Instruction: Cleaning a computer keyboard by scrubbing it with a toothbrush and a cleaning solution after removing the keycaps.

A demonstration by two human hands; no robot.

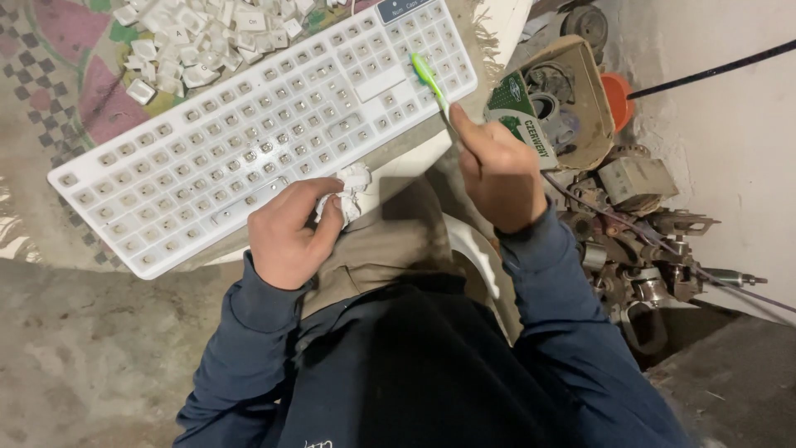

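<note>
A white keyboard (pixel 249 133) with its keycaps removed lies tilted across a small table. My right hand (pixel 496 170) grips a green and white toothbrush (pixel 431 83), whose bristled head rests on the keyboard's right end. My left hand (pixel 290 232) is closed on a crumpled white tissue (pixel 352 187) at the keyboard's near edge. A pile of loose white keycaps (pixel 207 37) lies beyond the keyboard on a patterned cloth (pixel 91 99).
To the right, an open cardboard box (pixel 551 95) holds metal parts, beside an orange cup (pixel 618 95). Machine parts and cables (pixel 647 241) are heaped by the wall. A white chair edge (pixel 477 249) shows under my lap. The floor (pixel 83 348) is bare concrete.
</note>
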